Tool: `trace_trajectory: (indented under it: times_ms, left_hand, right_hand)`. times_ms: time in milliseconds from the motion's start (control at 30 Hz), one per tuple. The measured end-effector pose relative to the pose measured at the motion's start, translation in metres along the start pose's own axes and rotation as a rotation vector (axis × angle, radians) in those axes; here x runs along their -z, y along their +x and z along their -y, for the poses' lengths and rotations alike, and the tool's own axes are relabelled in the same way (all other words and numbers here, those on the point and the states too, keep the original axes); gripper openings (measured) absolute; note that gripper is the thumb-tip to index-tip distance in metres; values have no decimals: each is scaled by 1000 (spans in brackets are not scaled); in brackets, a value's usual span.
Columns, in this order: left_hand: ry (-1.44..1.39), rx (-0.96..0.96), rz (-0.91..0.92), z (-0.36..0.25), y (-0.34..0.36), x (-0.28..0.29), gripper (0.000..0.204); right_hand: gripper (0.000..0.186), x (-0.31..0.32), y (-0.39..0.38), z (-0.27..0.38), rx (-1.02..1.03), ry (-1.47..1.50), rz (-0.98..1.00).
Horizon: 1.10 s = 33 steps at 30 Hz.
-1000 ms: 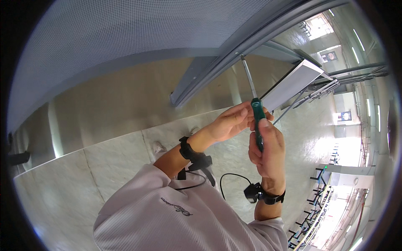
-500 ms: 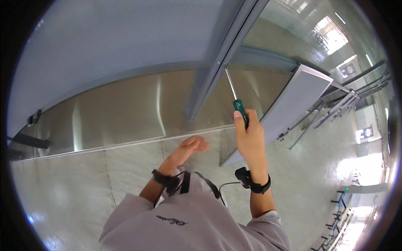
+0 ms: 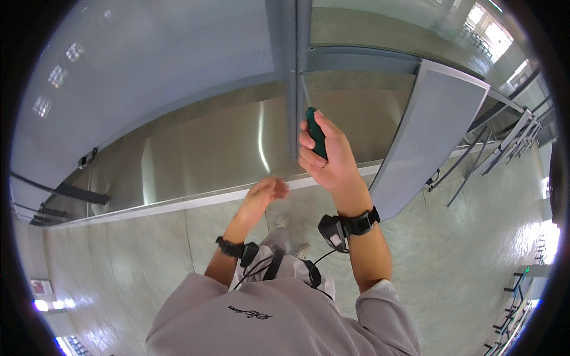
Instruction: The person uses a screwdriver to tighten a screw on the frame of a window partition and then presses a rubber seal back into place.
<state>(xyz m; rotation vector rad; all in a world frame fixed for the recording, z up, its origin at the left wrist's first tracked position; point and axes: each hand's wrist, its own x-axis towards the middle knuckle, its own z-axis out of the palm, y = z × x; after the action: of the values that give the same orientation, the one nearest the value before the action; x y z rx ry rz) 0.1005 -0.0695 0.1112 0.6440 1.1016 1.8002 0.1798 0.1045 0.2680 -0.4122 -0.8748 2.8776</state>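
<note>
In my right hand [image 3: 332, 157] is a screwdriver with a dark green handle [image 3: 316, 133], the fingers wrapped around it. Its thin metal shaft [image 3: 306, 92] points away from me, and the tip meets the grey upright frame post [image 3: 292, 113] near a small screw or hole. Whether the tip sits in it is too small to tell. My left hand [image 3: 261, 196] hovers in front of the metal sheet's lower edge, touching nothing I can see. Its fingers are loosely extended and blurred at the tips, with nothing visible in them.
Left of the post stands a large grey panel [image 3: 178, 47], with a shiny metal sheet [image 3: 202, 142] below it. A light-framed grey panel [image 3: 427, 130] leans at the right, beside several metal bars [image 3: 504, 142]. Dark bars [image 3: 77, 193] stick out at the far left.
The view has turned, so the post now looks upright. My right hand has moved nearer the post and wraps the handle more fully. My left hand stays low, its fingers still blurred.
</note>
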Motion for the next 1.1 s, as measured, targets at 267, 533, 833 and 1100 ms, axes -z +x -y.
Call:
trace_trajectory:
  times_ms: [267,533,833,1100]
  left_hand:
    - [-390,-118,400,-66,105,-94,38]
    - [-563,-89,534,-59,123,-80,31]
    - [-615,-43,837,-89,126,-63,36]
    - [-699,-7,842,-67,133,-54,36]
  right_hand:
    - [26,18,-3,-15,750,-743,-450]
    - [44,-4,-41,-33,781,-2096,-819]
    - [31,-48,-22,-30,775,-1964,-859]
    - [39,-51,-27,-31,190,-103,-699]
